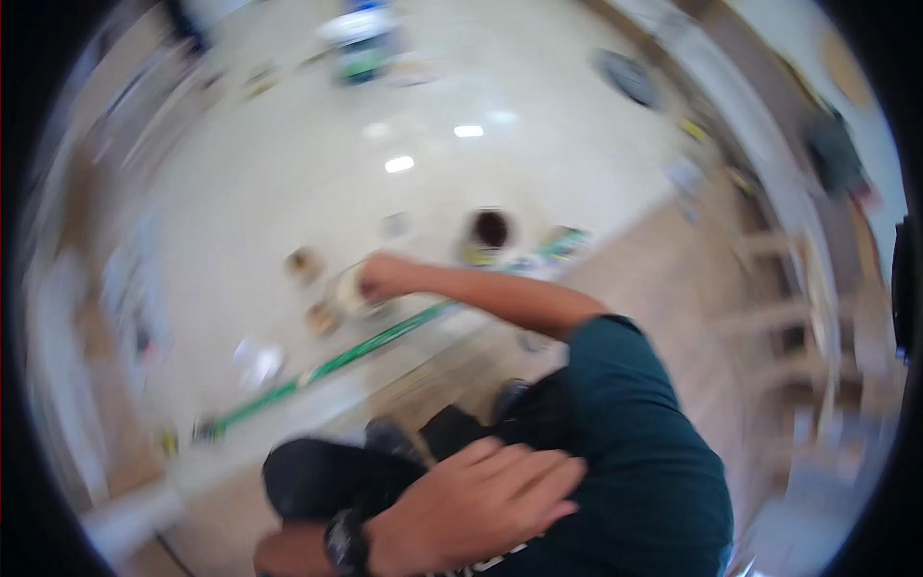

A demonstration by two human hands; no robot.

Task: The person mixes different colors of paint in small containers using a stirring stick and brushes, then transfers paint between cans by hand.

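the pale round thing (349, 288) by the right hand (386, 277) is blurred (kind unclear).

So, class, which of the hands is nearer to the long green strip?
The right hand: it is just beyond the long green strip; the left hand is farther back, before the dark green shirt.

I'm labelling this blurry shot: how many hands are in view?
2: the right hand is at a blurred pale object beyond the green strip; the left hand, with a dark wristwatch, is by the dark trousers. No other shows, though blur could hide one.
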